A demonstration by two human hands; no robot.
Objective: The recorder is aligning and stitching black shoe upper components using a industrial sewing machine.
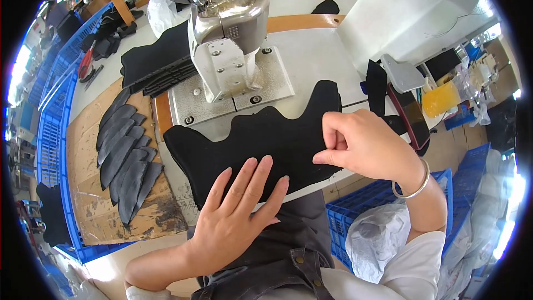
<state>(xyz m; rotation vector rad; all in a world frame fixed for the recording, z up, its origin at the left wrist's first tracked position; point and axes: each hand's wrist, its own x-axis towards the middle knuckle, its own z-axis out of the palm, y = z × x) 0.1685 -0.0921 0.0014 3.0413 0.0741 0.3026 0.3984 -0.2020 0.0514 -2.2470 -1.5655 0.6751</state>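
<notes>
A black, flat piece of cloth-like material (277, 133) with a wavy far edge lies along the near side of the worktable, in front of the sewing machine (227, 28). My left hand (233, 211) rests on its near edge, fingers stretched and spread. Over the right part of the same piece is my right hand (363, 143), its fingers curled in and the thumb stretched toward the left. Whatever those curled fingers may hold is hidden. A bracelet (412, 182) circles my right wrist.
Left of the machine sits a stack of black pieces (158, 58). Dark leaf-shaped strips (125, 153) overlap on worn cardboard (86, 194). Red-handled scissors (86, 64) lie farther left. A phone-like dark red object (410, 114) is at right; a blue crate (341, 219) stands below.
</notes>
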